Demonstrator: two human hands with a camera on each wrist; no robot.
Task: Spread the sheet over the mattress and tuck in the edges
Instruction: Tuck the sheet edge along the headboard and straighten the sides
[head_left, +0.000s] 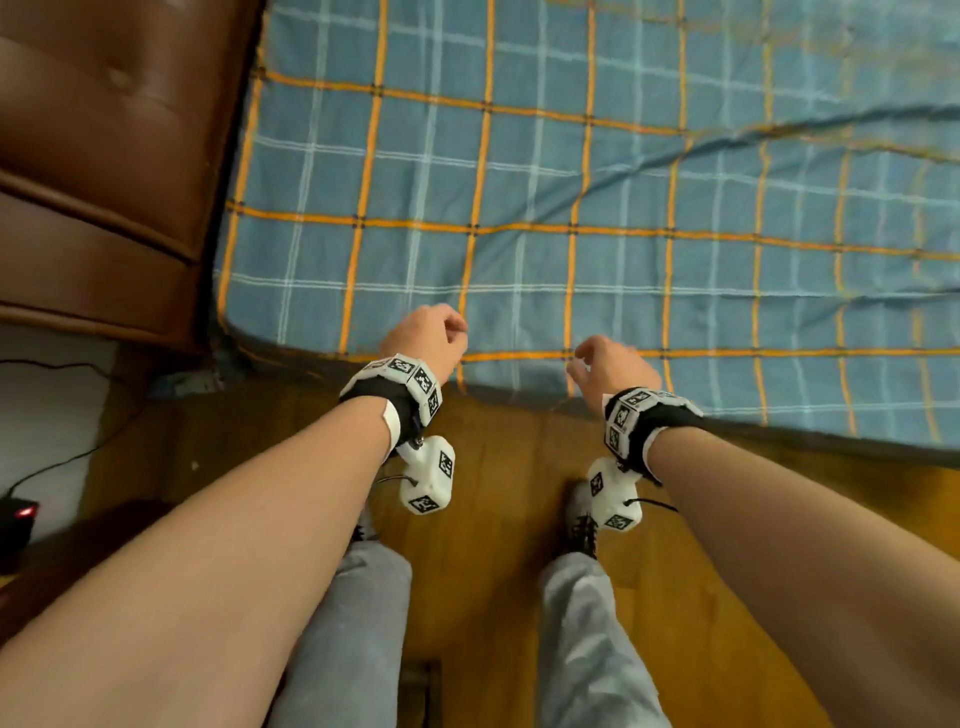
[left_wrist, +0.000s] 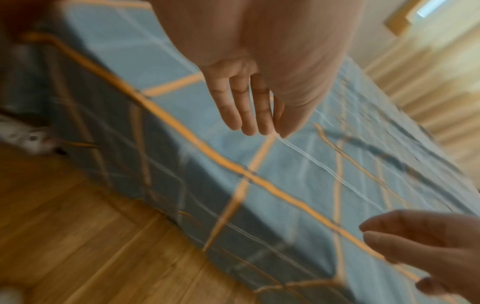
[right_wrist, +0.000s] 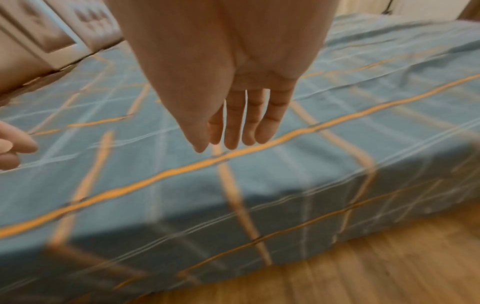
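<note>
The sheet already covers the mattress, its near edge draped down the side toward the floor. The left hand and right hand hover just above that edge, fingers loose, holding nothing. Spreading looks done except for 1 long crease at the right; tucking likely comes next.

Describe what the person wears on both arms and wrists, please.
Both forearms are bare, with no sleeves. The left wrist and right wrist each carry a black strap with white blocks printed with black square markers. A white marker cube with a thin black cable hangs under each.
</note>
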